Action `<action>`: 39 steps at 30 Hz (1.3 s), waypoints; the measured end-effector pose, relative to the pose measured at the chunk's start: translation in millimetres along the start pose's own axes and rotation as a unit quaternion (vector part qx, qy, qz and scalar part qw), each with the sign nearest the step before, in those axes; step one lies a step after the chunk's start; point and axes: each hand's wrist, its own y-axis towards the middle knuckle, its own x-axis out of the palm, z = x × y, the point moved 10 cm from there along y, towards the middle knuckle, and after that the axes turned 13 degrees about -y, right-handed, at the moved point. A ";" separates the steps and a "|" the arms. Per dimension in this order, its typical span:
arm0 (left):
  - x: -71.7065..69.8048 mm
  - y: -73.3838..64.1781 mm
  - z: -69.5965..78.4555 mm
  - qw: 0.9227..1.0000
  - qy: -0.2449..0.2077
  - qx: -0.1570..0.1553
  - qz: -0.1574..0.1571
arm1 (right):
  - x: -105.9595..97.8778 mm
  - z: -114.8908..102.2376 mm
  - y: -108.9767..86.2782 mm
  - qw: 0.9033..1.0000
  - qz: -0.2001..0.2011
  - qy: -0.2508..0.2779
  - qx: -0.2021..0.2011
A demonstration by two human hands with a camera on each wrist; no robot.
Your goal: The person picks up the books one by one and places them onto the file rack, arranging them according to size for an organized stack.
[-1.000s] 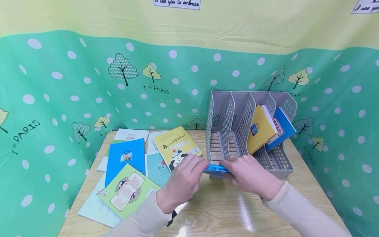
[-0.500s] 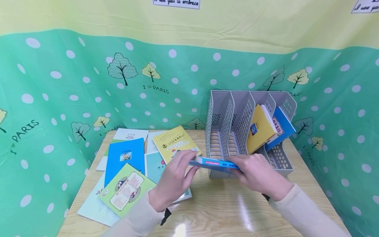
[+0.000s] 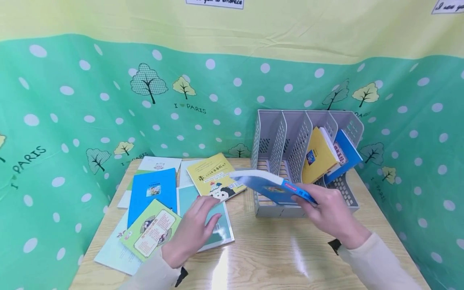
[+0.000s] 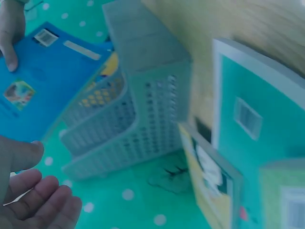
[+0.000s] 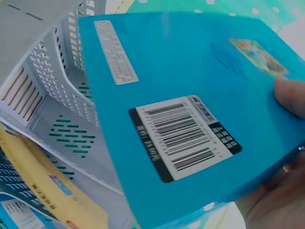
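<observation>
Here, blue book (image 3: 270,187) pinched by right fingers (image 3: 312,191) partly hides rack (image 3: 269,128); left fingers (image 3: 204,204) apart.

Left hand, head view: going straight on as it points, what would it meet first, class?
The left hand would probably meet the yellow panda book, just ahead in that view, though the hand's height is unclear and it might pass over.

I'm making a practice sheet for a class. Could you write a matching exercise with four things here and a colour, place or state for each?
1. Right hand
2. Left hand
3. Rack
4. Panda book

A. grey, with upright dividers
B. holding a blue book
C. yellow, lying left of the rack
D. holding nothing

Pairs: 1-B, 2-D, 3-A, 4-C
</observation>
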 end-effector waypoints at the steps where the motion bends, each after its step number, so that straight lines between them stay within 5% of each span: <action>1: -1.9 -3.7 -4.8 1.000 0.006 -0.008 0.000 | -2.6 2.2 -1.1 1.000 0.012 0.004 0.005; 11: -28.2 -47.6 -62.0 0.991 0.081 -0.105 -0.024 | -22.3 29.9 -13.6 0.991 0.110 0.012 0.072; 23: -62.2 -81.1 -115.0 0.968 0.148 -0.203 -0.023 | -41.7 64.5 -36.7 0.964 0.216 0.010 0.158; 32: -67.7 -107.6 -158.1 0.928 0.148 -0.335 -0.068 | -49.3 83.7 -51.7 0.939 0.272 0.032 0.209; 39: -70.8 -113.3 -168.2 0.926 0.159 -0.334 -0.070 | -54.9 92.8 -60.4 0.913 0.291 0.056 0.282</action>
